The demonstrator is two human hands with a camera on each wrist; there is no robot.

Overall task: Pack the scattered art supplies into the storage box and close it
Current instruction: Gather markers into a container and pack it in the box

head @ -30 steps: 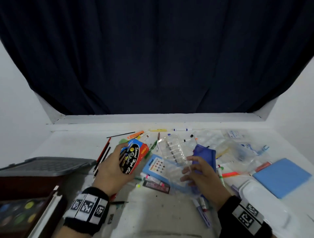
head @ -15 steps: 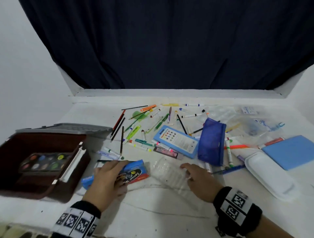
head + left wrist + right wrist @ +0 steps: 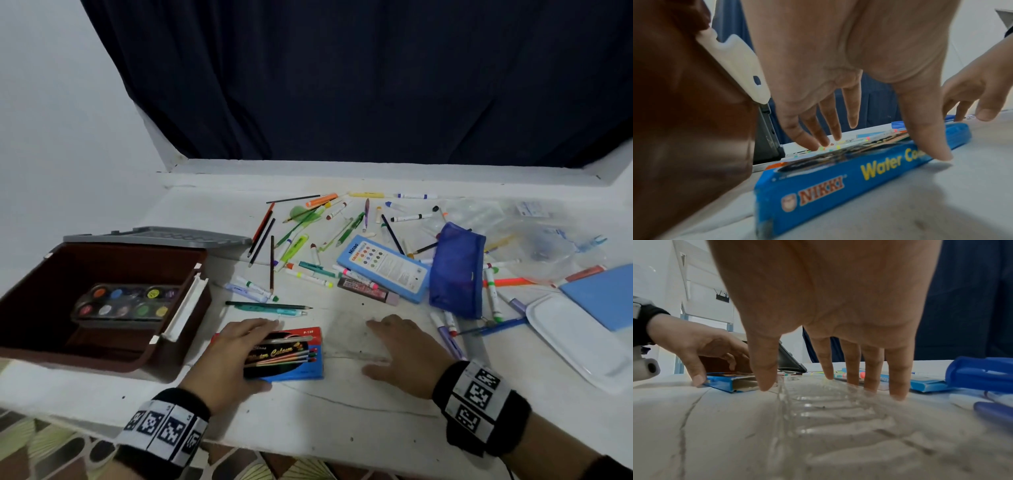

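Note:
The brown storage box (image 3: 191, 308) stands open at the left, with a paint palette (image 3: 126, 301) inside and its grey lid (image 3: 161, 236) tipped back. A blue and red water colour box (image 3: 294, 359) (image 3: 838, 178) lies flat on the table beside it. My left hand (image 3: 239, 353) (image 3: 879, 142) spans this box, thumb against its near side and fingers over its far edge. My right hand (image 3: 383, 347) (image 3: 818, 386) presses straight fingers on a clear plastic tray (image 3: 349, 339) (image 3: 838, 410) lying just to the right.
Loose markers and pencils (image 3: 308, 246) cover the middle of the table. Behind my right hand lie a light blue Ninso case (image 3: 383, 267) and a blue mesh pouch (image 3: 457, 270). A white lid (image 3: 575, 339), a blue pad (image 3: 603, 294) and plastic bags (image 3: 531, 233) fill the right.
Both hands came down and toward me from above the pile. The water colour box now lies flat on the table near the storage box, and the clear tray lies flat beside it.

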